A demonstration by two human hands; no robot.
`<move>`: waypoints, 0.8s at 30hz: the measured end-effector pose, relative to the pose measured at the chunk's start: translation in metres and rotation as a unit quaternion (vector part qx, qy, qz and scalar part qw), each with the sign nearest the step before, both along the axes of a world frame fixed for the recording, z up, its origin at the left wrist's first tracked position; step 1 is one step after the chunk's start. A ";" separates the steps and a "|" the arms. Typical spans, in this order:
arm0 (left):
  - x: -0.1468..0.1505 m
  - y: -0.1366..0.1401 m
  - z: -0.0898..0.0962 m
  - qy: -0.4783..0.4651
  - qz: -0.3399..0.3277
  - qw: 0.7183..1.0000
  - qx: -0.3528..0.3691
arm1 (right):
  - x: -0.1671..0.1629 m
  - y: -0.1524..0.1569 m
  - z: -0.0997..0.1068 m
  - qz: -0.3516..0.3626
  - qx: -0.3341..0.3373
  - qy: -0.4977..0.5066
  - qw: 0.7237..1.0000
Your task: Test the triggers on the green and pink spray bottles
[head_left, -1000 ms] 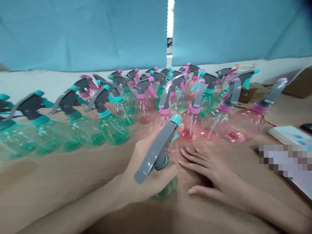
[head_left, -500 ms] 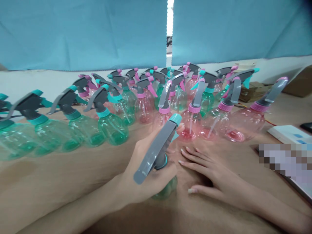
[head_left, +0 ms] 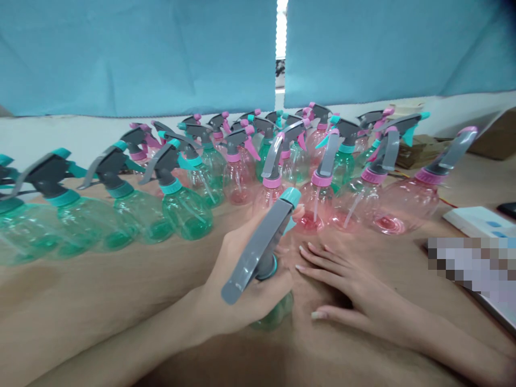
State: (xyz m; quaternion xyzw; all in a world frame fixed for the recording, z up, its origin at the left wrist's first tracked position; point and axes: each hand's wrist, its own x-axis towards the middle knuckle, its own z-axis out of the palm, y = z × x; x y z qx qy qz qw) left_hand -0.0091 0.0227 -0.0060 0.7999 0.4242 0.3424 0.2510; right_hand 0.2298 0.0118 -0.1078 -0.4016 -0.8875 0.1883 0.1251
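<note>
In the middle of the head view, my left hand (head_left: 242,279) is wrapped round the neck of a green spray bottle (head_left: 262,247) with a grey trigger head and a teal nozzle. Most of that bottle's body is hidden behind the hand; a bit of green shows below it. Flat on the table (head_left: 153,301) lies my right hand (head_left: 342,282), fingers spread and holding nothing, just right of the bottle. Beyond the hands stand pink spray bottles (head_left: 312,209), and to the left is a row of green spray bottles (head_left: 187,209).
More green and pink spray bottles (head_left: 239,172) crowd the back of the table. On the right are a white box (head_left: 475,220), a blurred-out flat object (head_left: 471,269) and brown cardboard (head_left: 423,153). A blue curtain (head_left: 141,59) hangs behind.
</note>
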 end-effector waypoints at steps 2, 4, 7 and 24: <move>0.001 0.000 0.000 0.003 0.006 1.000 0.006 | 0.000 0.000 0.000 0.000 0.000 0.001 1.000; 0.001 0.001 0.000 0.007 0.008 1.000 0.015 | 0.001 0.000 0.000 0.001 -0.002 0.000 1.000; 0.001 0.001 0.000 0.018 0.008 1.000 0.016 | 0.001 0.000 0.000 -0.001 -0.002 -0.004 1.000; 0.004 0.002 0.001 -0.022 0.007 1.000 -0.008 | 0.000 0.000 -0.002 0.006 0.021 -0.013 1.000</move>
